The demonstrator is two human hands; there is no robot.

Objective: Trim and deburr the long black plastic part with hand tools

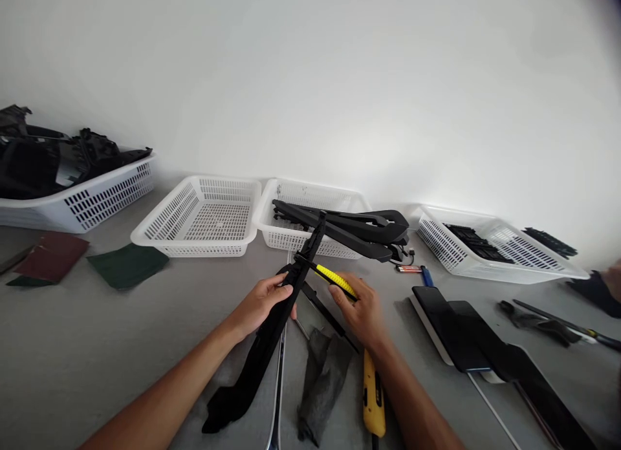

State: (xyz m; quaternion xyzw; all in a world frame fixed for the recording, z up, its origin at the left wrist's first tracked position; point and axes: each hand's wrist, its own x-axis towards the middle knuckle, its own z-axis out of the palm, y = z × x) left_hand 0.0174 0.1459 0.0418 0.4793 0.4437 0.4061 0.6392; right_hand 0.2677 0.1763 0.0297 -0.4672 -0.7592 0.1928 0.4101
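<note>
My left hand (pixel 266 301) is closed around a long black plastic trim piece (pixel 264 346), which slants from the lower left up toward the baskets. Between the fingers of my right hand (pixel 359 306) is a slim tool with a yellow ribbed handle (pixel 334 278). Its thin dark end meets the upper part of the trim piece; the exact kind of tool is unclear. A thin black strip (pixel 327 314) slants down below the tool. Under my hands lie a crumpled dark grey cloth (pixel 323 379) and a yellow-bodied tool (pixel 373 398).
Behind my hands, a white basket (pixel 279 238) holds several black trim pieces (pixel 359 227). Another white basket (pixel 194 249) stands to its left. Dark parts fill the far-left basket (pixel 111 194). Sandpaper-like sheets (pixel 129 266), a phone (pixel 451 327) and another person's hand (pixel 615 280) flank the work.
</note>
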